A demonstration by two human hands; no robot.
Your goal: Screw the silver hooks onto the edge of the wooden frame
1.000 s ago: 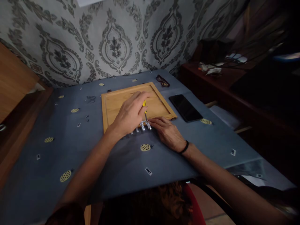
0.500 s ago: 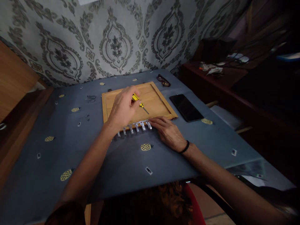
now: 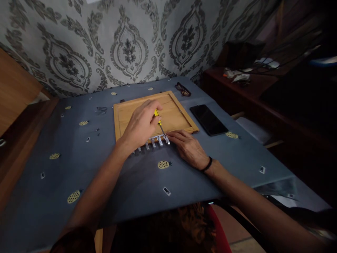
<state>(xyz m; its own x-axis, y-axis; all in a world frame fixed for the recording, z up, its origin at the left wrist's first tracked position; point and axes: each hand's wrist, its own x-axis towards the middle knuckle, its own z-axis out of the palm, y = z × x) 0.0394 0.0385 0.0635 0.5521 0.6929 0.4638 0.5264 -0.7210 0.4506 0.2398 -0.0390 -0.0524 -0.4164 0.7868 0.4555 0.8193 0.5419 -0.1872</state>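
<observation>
My left hand (image 3: 143, 123) is closed round the yellow handle of a screwdriver (image 3: 159, 122), above a wooden board with a raised frame (image 3: 126, 110). The screwdriver points down, its tip at the right end of a metal hook rail (image 3: 160, 140). Several silver hooks hang from this rail along the board's near edge. My left wrist and hand hide part of the board and the rail's left side. My right hand (image 3: 191, 149) lies low with fingers stretched out, the fingertips touching the rail's right end by the screwdriver tip.
Right of the board lies a black phone (image 3: 209, 119), with dark-framed glasses (image 3: 183, 89) behind it. Small clear pieces (image 3: 100, 110) and tiny screw-like bits (image 3: 97, 131) lie to the left. A patterned wall (image 3: 102, 42) rises behind the blue tablecloth (image 3: 105, 203).
My left hand has shifted slightly right, and the screwdriver has turned steeper, its tip moving from above the board down to the rail's right end. My right hand has barely moved.
</observation>
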